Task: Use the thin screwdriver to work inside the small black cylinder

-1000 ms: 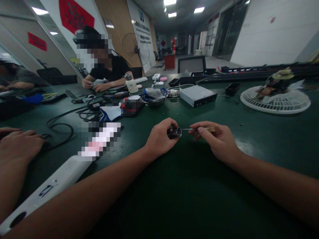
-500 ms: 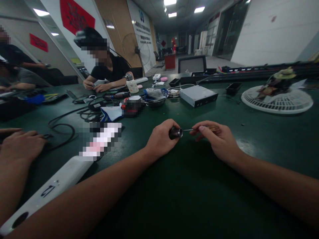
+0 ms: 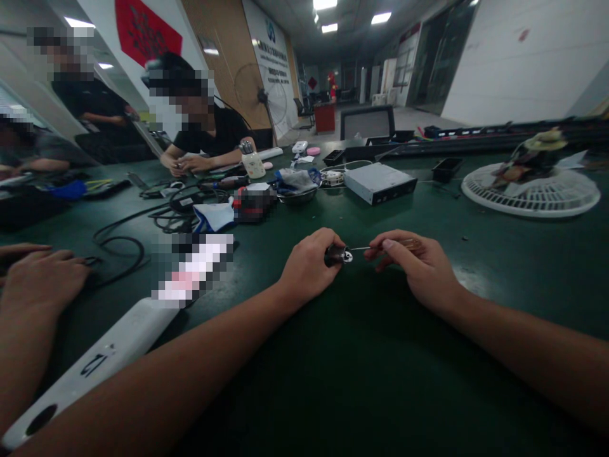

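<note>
My left hand [image 3: 310,266] is wrapped around a short, dark metal cylinder [image 3: 335,255], whose round end faces right. A pale part with dark gaps shows in that end. In my right hand [image 3: 419,263] is a thin-shafted screwdriver [image 3: 360,248] with an amber, see-through handle, pinched between thumb and fingers. Its shaft points left at the cylinder's end; whether the tip touches the rim or goes inside, I cannot tell. Both hands are just above the dark green table [image 3: 342,355].
A white device [image 3: 109,355] with a blurred screen lies beside my left forearm, near another person's hand [image 3: 42,279]. Ahead are a grey disc drive [image 3: 379,182], a bowl with a cloth [image 3: 297,181] and cables [image 3: 118,238]. A white fan grille [image 3: 533,190] lies at right.
The cylinder's end looked hollow earlier and now shows a pale part. The screwdriver and both hands have barely shifted. At the back left, a person has come upright and further into view.
</note>
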{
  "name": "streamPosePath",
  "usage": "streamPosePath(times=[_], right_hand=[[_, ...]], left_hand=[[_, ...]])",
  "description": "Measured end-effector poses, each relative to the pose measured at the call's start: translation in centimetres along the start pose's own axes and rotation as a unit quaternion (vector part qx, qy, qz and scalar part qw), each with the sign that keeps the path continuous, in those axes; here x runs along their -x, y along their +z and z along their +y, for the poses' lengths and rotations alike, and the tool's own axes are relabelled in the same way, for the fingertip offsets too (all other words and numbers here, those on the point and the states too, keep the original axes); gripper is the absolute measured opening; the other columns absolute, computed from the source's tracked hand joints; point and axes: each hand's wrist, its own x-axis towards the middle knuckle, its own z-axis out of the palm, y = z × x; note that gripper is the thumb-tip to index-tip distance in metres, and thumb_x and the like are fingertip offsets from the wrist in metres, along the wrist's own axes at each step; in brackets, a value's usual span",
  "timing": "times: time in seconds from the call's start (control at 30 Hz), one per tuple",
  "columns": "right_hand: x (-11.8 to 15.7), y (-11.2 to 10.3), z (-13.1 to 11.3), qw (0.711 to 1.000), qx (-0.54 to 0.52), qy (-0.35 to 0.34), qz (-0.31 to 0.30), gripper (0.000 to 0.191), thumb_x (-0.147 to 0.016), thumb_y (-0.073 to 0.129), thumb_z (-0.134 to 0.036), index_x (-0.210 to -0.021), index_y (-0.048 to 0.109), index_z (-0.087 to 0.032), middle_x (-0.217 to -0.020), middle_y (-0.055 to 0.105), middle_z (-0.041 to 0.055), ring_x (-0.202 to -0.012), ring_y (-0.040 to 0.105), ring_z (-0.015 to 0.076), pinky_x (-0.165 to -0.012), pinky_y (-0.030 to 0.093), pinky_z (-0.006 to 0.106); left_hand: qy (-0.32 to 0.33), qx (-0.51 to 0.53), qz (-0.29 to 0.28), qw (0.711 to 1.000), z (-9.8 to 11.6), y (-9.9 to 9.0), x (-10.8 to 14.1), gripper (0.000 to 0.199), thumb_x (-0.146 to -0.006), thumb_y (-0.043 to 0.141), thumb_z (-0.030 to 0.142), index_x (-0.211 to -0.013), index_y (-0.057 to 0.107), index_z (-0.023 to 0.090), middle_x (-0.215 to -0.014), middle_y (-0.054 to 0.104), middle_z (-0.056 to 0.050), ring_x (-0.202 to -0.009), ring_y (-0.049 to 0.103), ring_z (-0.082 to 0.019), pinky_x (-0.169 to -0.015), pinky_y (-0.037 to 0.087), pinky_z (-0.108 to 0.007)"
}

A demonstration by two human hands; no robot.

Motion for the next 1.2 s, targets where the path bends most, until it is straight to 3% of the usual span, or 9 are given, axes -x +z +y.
streamPosePath(times=[0.1,0.2,0.33,0.4,0.5,0.6,0.8,1.03,1.2], right_hand=[[0.13,-0.06,0.14,0.998,0.058,-0.015,-0.004,0.018,-0.098,0.060,-0.032,-0.094,0.072,-0.020,-0.085,0.075,0.0047,-0.079,0.071,0.0192,-0.064,0.057,0.031],[0.26,-0.06,0.07,0.996,0.078,-0.040,0.029,0.020,-0.100,0.057,-0.033,-0.090,0.069,-0.020,-0.079,0.072,0.0031,-0.071,0.069,0.0175,-0.061,0.056,0.031],[0.33,0.09,-0.22,0.995,0.071,-0.046,0.050,0.020,-0.101,0.055,-0.037,-0.113,0.064,-0.023,-0.088,0.074,0.0043,-0.077,0.072,0.0204,-0.061,0.056,0.033],[0.29,0.12,-0.27,0.990,0.133,-0.049,0.019,0.022,-0.103,0.051,-0.033,-0.119,0.063,-0.025,-0.095,0.076,0.0050,-0.082,0.073,0.0211,-0.068,0.056,0.035],[0.09,0.15,-0.11,0.958,0.271,-0.067,-0.065,0.015,-0.097,0.057,-0.020,-0.105,0.068,-0.026,-0.102,0.075,0.0044,-0.094,0.070,0.0232,-0.081,0.054,0.040],[-0.08,0.25,0.13,0.934,0.335,-0.061,-0.111,0.018,-0.087,0.064,-0.010,-0.095,0.070,-0.026,-0.100,0.073,0.0035,-0.093,0.069,0.0242,-0.081,0.052,0.040],[0.15,0.27,0.06,0.945,0.315,-0.030,-0.081,0.011,-0.083,0.074,-0.019,-0.086,0.064,-0.024,-0.081,0.073,0.0004,-0.071,0.067,0.0206,-0.064,0.051,0.035],[0.43,0.07,0.39,0.987,0.146,-0.065,-0.003,0.022,-0.080,0.077,-0.018,-0.085,0.056,-0.024,-0.096,0.077,0.0045,-0.093,0.074,0.0249,-0.083,0.057,0.041],[0.43,0.11,0.22,0.976,0.205,-0.069,0.012,0.022,-0.080,0.078,-0.021,-0.083,0.056,-0.024,-0.091,0.075,0.0032,-0.085,0.072,0.0229,-0.076,0.055,0.039]], left_hand=[[0.012,-0.045,-0.001,0.999,0.16,-0.15,-0.05,0.025,-0.076,0.069,0.005,-0.094,0.063,0.020,-0.100,0.070,-0.003,-0.095,0.065,-0.023,-0.085,0.046,-0.039],[0.017,-0.080,0.010,0.997,0.27,-0.25,-0.04,0.027,-0.077,0.066,0.003,-0.096,0.064,0.022,-0.102,0.072,-0.002,-0.100,0.065,-0.024,-0.092,0.042,-0.043],[-0.008,-0.086,0.036,0.996,0.12,-0.09,0.05,0.028,-0.077,0.067,0.004,-0.099,0.064,0.022,-0.100,0.072,-0.003,-0.098,0.066,-0.025,-0.090,0.043,-0.044],[-0.021,-0.075,0.040,0.996,-0.01,0.06,0.11,0.028,-0.077,0.069,0.008,-0.100,0.064,0.022,-0.098,0.071,-0.003,-0.095,0.066,-0.025,-0.086,0.046,-0.042],[-0.024,-0.046,0.031,0.998,-0.10,0.22,0.19,0.029,-0.079,0.071,0.013,-0.105,0.064,0.022,-0.102,0.071,-0.004,-0.094,0.066,-0.024,-0.082,0.050,-0.039],[-0.025,-0.032,0.017,0.999,-0.02,0.23,0.20,0.029,-0.079,0.072,0.017,-0.107,0.065,0.021,-0.103,0.071,-0.004,-0.093,0.067,-0.023,-0.080,0.052,-0.036],[0.009,-0.024,-0.035,0.999,0.32,0.02,0.11,0.030,-0.078,0.072,0.018,-0.107,0.065,0.021,-0.106,0.072,-0.005,-0.097,0.068,-0.025,-0.085,0.051,-0.040],[0.075,-0.005,-0.068,0.995,0.61,-0.33,0.12,0.027,-0.084,0.072,0.021,-0.110,0.065,0.022,-0.106,0.074,-0.004,-0.098,0.068,-0.023,-0.089,0.050,-0.040],[0.109,0.018,-0.075,0.991,0.64,-0.50,0.29,0.028,-0.086,0.072,0.028,-0.113,0.066,0.022,-0.107,0.075,-0.005,-0.099,0.070,-0.023,-0.091,0.051,-0.039]])
